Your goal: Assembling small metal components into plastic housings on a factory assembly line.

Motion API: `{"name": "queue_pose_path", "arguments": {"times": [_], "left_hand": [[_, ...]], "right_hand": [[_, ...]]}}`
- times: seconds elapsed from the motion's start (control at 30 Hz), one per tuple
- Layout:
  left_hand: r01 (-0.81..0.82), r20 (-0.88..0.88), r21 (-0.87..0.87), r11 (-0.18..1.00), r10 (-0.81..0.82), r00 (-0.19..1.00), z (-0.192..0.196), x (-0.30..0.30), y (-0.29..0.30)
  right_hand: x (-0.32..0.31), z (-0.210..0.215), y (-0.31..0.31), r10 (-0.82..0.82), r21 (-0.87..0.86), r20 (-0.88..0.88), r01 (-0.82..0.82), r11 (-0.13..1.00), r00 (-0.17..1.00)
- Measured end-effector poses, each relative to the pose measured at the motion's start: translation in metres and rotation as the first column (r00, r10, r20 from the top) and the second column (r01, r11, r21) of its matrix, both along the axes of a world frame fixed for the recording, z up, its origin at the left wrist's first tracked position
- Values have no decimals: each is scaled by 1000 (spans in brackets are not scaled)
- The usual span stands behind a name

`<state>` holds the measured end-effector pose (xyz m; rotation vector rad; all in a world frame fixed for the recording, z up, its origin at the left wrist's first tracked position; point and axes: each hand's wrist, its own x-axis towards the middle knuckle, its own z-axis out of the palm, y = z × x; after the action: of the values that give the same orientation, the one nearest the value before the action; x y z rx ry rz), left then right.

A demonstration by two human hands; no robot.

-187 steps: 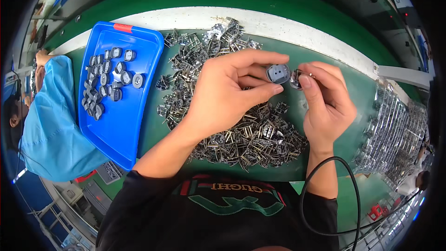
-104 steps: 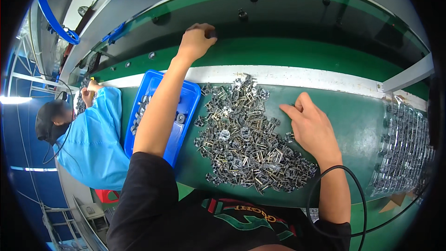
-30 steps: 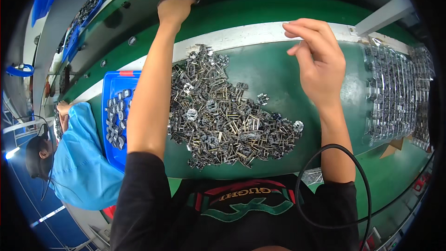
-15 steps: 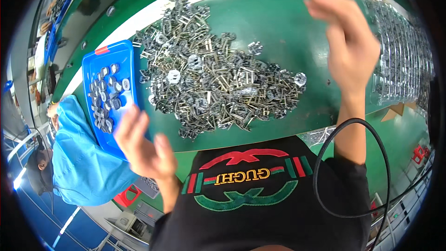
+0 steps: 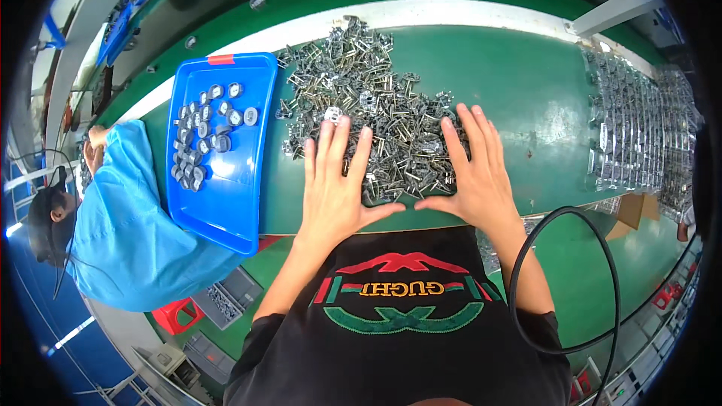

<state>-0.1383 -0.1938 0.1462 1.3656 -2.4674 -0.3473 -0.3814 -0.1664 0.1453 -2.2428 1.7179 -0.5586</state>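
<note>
Left hand and right hand, fingers splayed flat, grasping nothing, corral heap of small silvery metal clips; blue plastic tray at nine o'clock.

parts pile: shiny bare metal | tray: glossy blue plastic | bench top: smooth matt green

A heap of metal parts lies mid-table, a tray of round pieces to its left (almost touching), stacked metal strips far right.
</note>
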Motion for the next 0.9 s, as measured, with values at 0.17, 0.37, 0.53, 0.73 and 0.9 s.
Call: {"name": "queue_pose_path", "arguments": {"times": [0.17, 0.37, 0.53, 0.73, 0.9], "left_hand": [[-5, -45, -48, 999, 3, 999, -5, -15, -16], [-25, -113, -57, 998, 18, 993, -3, -11, -12], [-69, -231, -89, 994, 47, 972, 5, 2, 4], [-212, -357, -145, 966, 149, 922, 31, 12, -20], [-223, -321, -206, 953, 150, 935, 37, 24, -52]], "right_hand": [[-3, -6, -16, 8, -60, 43, -6, 998, 999], [-22, 14, -23, 25, -139, 74, -14, 990, 997], [-40, 24, -74, -60, -109, 550, 142, 984, 833], [-5, 34, -193, -53, 212, 613, -99, 972, 789], [39, -1, -272, 255, -96, 66, -248, 964, 965]]}}
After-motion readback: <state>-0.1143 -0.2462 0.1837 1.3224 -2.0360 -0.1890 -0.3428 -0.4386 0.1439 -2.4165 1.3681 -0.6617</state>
